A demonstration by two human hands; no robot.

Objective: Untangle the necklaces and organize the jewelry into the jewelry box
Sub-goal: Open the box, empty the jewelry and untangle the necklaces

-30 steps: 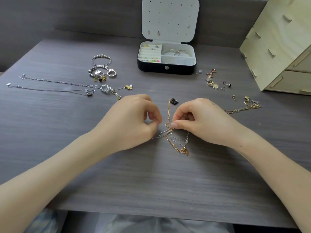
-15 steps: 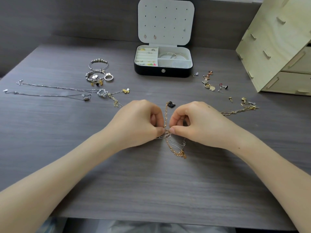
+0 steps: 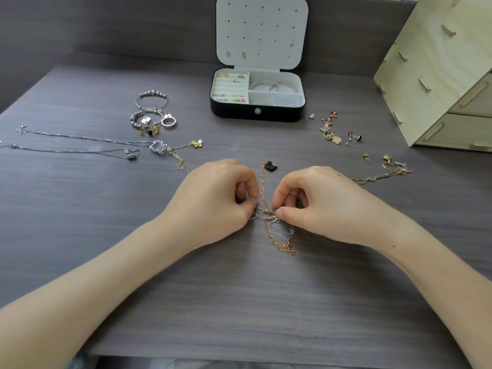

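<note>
In the middle of the frame the person's left hand (image 3: 215, 198) and right hand (image 3: 316, 206) meet over a knot of tangled chains (image 3: 267, 217) lying on the grey table (image 3: 239, 302). Each hand is curled, with thumb and forefinger pinched tight on the knot: the left seems to have a thin silver strand, though the links are too fine to tell for sure, and the right nips the spot where silver and gold cross. A gold chain (image 3: 263, 187) runs up between the hands to a small dark pendant (image 3: 271, 166) on the table just above them, and below the knot it loops down to a clasp (image 3: 288, 247) near the right wrist.

The jewelry box (image 3: 257, 111) stands open at the upper centre of the frame, well apart from the hands, its lid upright with a few earrings pinned in it. Rings sit in the left compartment, and bangles (image 3: 273, 86) lie in the rear right one.

In the upper left, two beaded bracelets (image 3: 150, 102) lie beside a ring (image 3: 168, 121), and below them two long silver necklaces (image 3: 80, 145) stretch towards the left edge. To the right of the box lies a scatter of earrings (image 3: 336, 129), and further down another gold chain (image 3: 383, 174). A pale wooden drawer unit (image 3: 439, 75) fills the upper right corner.
</note>
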